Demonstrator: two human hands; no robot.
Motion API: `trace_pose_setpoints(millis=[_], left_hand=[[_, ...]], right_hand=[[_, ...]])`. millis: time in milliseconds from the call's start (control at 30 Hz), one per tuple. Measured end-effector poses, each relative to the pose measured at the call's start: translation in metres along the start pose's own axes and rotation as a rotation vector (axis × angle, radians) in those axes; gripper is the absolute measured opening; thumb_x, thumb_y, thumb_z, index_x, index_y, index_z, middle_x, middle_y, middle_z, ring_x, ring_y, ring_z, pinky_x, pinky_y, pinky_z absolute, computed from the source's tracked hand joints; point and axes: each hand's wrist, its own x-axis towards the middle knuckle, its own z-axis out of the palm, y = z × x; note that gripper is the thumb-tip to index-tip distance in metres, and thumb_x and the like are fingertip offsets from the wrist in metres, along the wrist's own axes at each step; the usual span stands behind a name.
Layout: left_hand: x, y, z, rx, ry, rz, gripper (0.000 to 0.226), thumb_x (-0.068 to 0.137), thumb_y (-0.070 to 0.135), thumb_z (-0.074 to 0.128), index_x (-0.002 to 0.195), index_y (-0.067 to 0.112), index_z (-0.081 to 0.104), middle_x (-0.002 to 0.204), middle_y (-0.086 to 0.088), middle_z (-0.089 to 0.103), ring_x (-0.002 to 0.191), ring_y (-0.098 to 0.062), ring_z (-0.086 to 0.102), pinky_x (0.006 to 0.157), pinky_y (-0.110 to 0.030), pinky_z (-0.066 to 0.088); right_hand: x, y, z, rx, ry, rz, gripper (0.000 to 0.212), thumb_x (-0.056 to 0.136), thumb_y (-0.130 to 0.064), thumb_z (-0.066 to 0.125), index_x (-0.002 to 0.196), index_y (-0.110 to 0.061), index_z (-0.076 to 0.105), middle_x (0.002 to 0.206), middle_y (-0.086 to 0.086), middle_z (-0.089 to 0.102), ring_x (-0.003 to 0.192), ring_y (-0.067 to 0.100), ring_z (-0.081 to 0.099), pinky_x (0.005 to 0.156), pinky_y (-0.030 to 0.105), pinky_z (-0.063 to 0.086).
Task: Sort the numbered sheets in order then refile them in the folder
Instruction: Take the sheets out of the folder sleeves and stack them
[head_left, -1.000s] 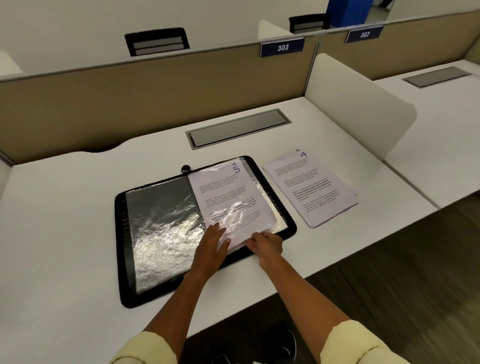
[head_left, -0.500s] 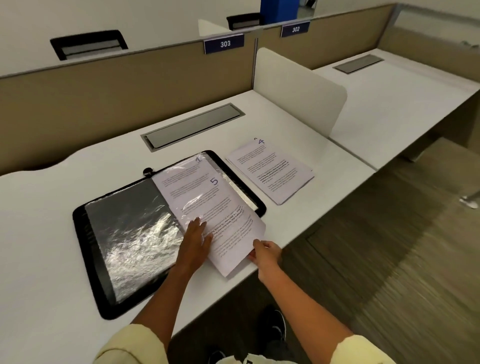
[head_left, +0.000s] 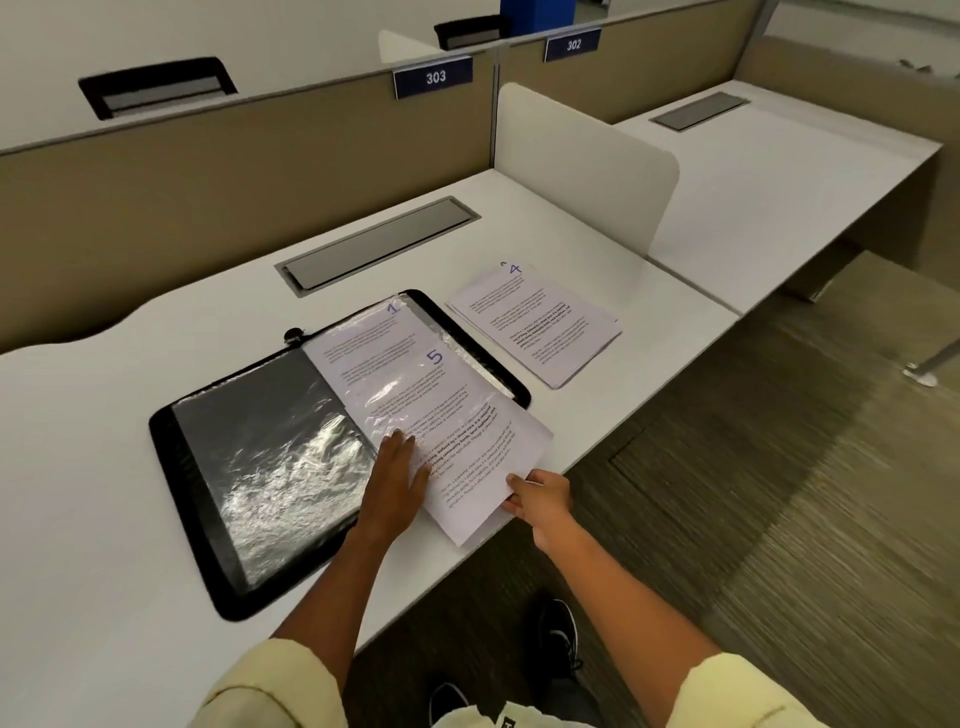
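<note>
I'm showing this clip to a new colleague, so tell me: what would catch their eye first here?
First, the sheet marked 5, half out of the open black folder mid-desk and jutting past the desk's near edge; the right hand pinches its near corner while the left hand lies flat on it. Next, the crinkled shiny sleeve on the folder's left page. Then the paper stack topped by a 4, lying to the folder's right.

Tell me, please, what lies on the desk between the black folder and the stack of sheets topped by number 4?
Head view: only a narrow strip of bare white desk separates the folder from the stack; nothing lies there.
</note>
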Motion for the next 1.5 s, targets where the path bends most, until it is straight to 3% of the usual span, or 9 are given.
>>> trace_pose_setpoints(millis=[167, 500, 767, 867, 967, 1033, 1233, 1367, 1500], left_hand=[[0.002, 0.007, 0.005, 0.071, 0.046, 0.009, 0.060, 0.102, 0.033, 0.046, 0.151, 0.004, 0.029, 0.161, -0.017, 0.014, 0.150, -0.029, 0.007, 0.121, -0.041, 0.012], [0.011, 0.034, 0.019, 0.173, 0.113, -0.063, 0.057, 0.103, 0.037, 0.039, 0.149, 0.003, 0.032, 0.160, -0.019, 0.018, 0.150, -0.031, 0.009, 0.120, -0.049, 0.006], [0.021, 0.049, 0.033, 0.157, 0.087, -0.060, 0.056, 0.104, 0.036, 0.037, 0.149, 0.004, 0.031, 0.161, -0.017, 0.015, 0.150, -0.030, 0.006, 0.121, -0.050, 0.004], [0.025, 0.052, 0.037, 0.133, 0.075, -0.058, 0.056, 0.104, 0.036, 0.038, 0.150, 0.004, 0.031, 0.161, -0.018, 0.014, 0.150, -0.030, 0.006, 0.121, -0.050, 0.004], [0.028, 0.054, 0.039, 0.134, 0.062, -0.066, 0.057, 0.104, 0.036, 0.037, 0.150, 0.004, 0.030, 0.161, -0.018, 0.013, 0.150, -0.030, 0.005, 0.121, -0.049, 0.002], [0.029, 0.056, 0.040, 0.140, 0.053, -0.079, 0.057, 0.104, 0.037, 0.036, 0.151, 0.005, 0.029, 0.162, -0.017, 0.012, 0.151, -0.029, 0.004, 0.120, -0.048, 0.001], [0.034, 0.059, 0.042, 0.114, 0.060, -0.078, 0.057, 0.104, 0.036, 0.037, 0.151, 0.005, 0.028, 0.162, -0.017, 0.012, 0.151, -0.029, 0.004, 0.121, -0.048, 0.001], [0.040, 0.058, 0.040, 0.063, 0.066, -0.112, 0.056, 0.104, 0.034, 0.038, 0.152, 0.007, 0.027, 0.163, -0.015, 0.008, 0.151, -0.026, -0.001, 0.122, -0.047, -0.001], [0.050, 0.057, 0.042, 0.084, 0.105, -0.109, 0.056, 0.103, 0.036, 0.038, 0.150, 0.005, 0.032, 0.161, -0.018, 0.013, 0.151, -0.030, 0.004, 0.121, -0.049, 0.001]], right_hand=[[-0.009, 0.004, -0.025, 0.026, 0.051, -0.009, 0.011, 0.093, -0.001, 0.065, 0.104, 0.000, 0.065, 0.106, 0.013, 0.070, 0.091, 0.024, 0.071, 0.067, 0.031, 0.061], [-0.030, -0.001, -0.097, 0.032, 0.115, -0.087, 0.005, 0.095, -0.004, 0.063, 0.098, -0.006, 0.066, 0.104, 0.010, 0.071, 0.094, 0.023, 0.071, 0.079, 0.037, 0.061], [-0.029, -0.016, -0.152, 0.078, 0.320, -0.142, 0.007, 0.095, -0.009, 0.064, 0.091, -0.014, 0.065, 0.102, 0.012, 0.070, 0.090, 0.025, 0.069, 0.077, 0.039, 0.058], [-0.031, -0.027, -0.168, 0.114, 0.365, -0.155, 0.008, 0.096, -0.009, 0.063, 0.090, -0.014, 0.064, 0.101, 0.013, 0.069, 0.093, 0.029, 0.068, 0.086, 0.047, 0.058], [-0.029, -0.037, -0.177, 0.173, 0.417, -0.191, 0.009, 0.096, -0.007, 0.062, 0.090, -0.013, 0.063, 0.099, 0.011, 0.068, 0.089, 0.025, 0.067, 0.082, 0.043, 0.057], [-0.027, -0.043, -0.182, 0.230, 0.453, -0.210, 0.003, 0.097, -0.006, 0.061, 0.100, -0.006, 0.062, 0.103, 0.012, 0.066, 0.092, 0.025, 0.066, 0.082, 0.039, 0.056], [-0.003, -0.054, -0.175, 0.309, 0.469, -0.179, 0.029, 0.097, -0.006, 0.061, 0.125, -0.001, 0.058, 0.119, 0.015, 0.066, 0.102, 0.024, 0.066, 0.092, 0.039, 0.055], [0.015, -0.073, -0.153, 0.343, 0.409, -0.136, 0.035, 0.098, -0.005, 0.058, 0.132, -0.004, 0.054, 0.122, 0.015, 0.064, 0.107, 0.028, 0.065, 0.099, 0.049, 0.053], [0.036, -0.095, -0.132, 0.318, 0.371, -0.115, 0.035, 0.099, -0.007, 0.057, 0.134, -0.006, 0.054, 0.123, 0.014, 0.064, 0.103, 0.026, 0.066, 0.094, 0.048, 0.056]])
